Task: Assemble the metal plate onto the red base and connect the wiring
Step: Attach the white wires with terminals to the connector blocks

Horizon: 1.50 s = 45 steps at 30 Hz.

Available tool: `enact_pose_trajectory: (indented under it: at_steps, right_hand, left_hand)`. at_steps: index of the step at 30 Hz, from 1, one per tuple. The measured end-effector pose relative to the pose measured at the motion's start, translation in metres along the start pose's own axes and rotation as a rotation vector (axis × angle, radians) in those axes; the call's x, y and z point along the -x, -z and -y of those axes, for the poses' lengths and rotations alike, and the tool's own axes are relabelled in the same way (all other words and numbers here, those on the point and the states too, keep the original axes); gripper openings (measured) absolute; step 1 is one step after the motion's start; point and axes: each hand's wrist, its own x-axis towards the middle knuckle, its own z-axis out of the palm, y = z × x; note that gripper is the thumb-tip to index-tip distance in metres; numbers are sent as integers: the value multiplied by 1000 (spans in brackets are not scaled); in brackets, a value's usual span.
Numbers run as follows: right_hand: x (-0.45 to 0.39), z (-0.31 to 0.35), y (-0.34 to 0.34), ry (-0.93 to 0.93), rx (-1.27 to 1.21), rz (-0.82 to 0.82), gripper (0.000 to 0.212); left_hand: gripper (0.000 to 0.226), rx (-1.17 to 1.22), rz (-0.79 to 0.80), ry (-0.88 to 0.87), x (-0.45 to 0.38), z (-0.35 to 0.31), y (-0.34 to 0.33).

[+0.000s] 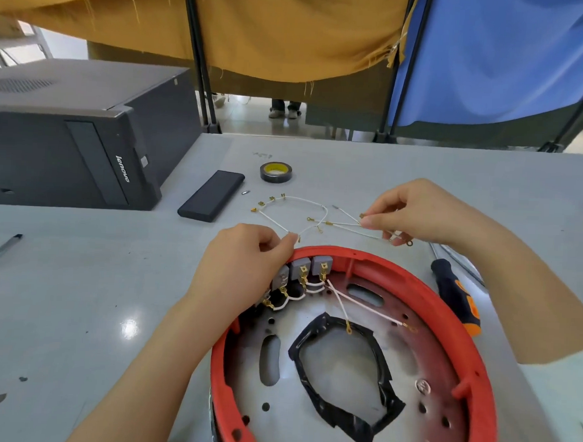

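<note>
My grey table (79,311) carries the red base (459,315) close in front of me. Beyond it the loose white wires (294,201) with brass terminals lie spread on the surface. Farther back sit a roll of black tape (276,172) and a flat black case (211,195), with a small screw (246,192) between them. A black computer tower (69,144) lies on its side at far left, a pen (1,250) near the left edge, and an orange-and-black screwdriver (455,295) just right of the base.

bright even light, table (79,311) glare spot, wide-angle edge distortion.
</note>
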Motion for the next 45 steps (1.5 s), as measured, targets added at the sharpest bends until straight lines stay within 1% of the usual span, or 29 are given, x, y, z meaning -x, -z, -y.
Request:
enact_pose_trajectory:
  at_steps: [4, 7, 10, 13, 18, 19, 21, 24, 25, 27, 30, 32, 34, 37, 38, 41, 43, 45]
  right_hand:
    - [-30, -20, -5, -51, 152, 131, 6]
    - [-41, -33, -14, -61, 200, 135, 4]
    - [-46, -42, -22, -21, 283, 97, 6]
    - [-49, -43, -23, 7, 290, 73, 4]
    - [-46, -39, -23, 7, 252, 174, 6]
    - [-46, -39, -22, 9, 237, 164, 7]
    - [-47, -40, -19, 28, 249, 88, 9]
    - [-50, -45, -19, 53, 344, 5, 14]
    - [-51, -48, -20, 49, 385, 14, 14]
    - [-51, -50, -21, 32, 411, 73, 8]
    - [-50, -51, -20, 14, 368, 151, 16]
    - [-49, -50, -18, 9, 353, 178, 16]
    - [-49, -50, -18, 28, 345, 158, 15]
    - [-51, -50, -20, 93, 326, 41, 11]
    - [-52, -50, -21, 100, 337, 28, 12]
    - [-53, -52, -25, 58, 429, 76, 31]
    - [-52, -53, -27, 56, 437, 80, 34]
    - [-53, -54, -28, 75, 419, 72, 30]
  left_hand:
    - [48, 56, 26, 2, 2, -3, 1]
    - [45, 102, 87, 11, 6, -8, 0]
    - [42, 118, 139, 21, 10, -13, -1]
    - [42, 129, 164, 37, 11, -15, -1]
    - [43, 162, 199, 76, 11, -18, 0]
    - [44, 169, 205, 83, 11, -19, 0]
    - [44, 183, 214, 95, 11, -20, 0]
    - [45, 186, 223, 105, 12, -20, 1]
    - [44, 187, 224, 104, 12, -19, 1]
    - [44, 201, 227, 109, 11, -19, 1]
    - [44, 220, 230, 123, 11, -19, 1]
    - [44, 227, 232, 129, 11, -19, 1]
    - [44, 230, 233, 129, 12, -19, 2]
    - [43, 230, 236, 128, 11, -20, 2]
    - [43, 228, 236, 128, 11, -19, 2]
    - [44, 225, 242, 127, 11, -19, 2]
    - [44, 222, 246, 129, 11, -19, 2]
    - [45, 218, 247, 130, 11, -20, 2]
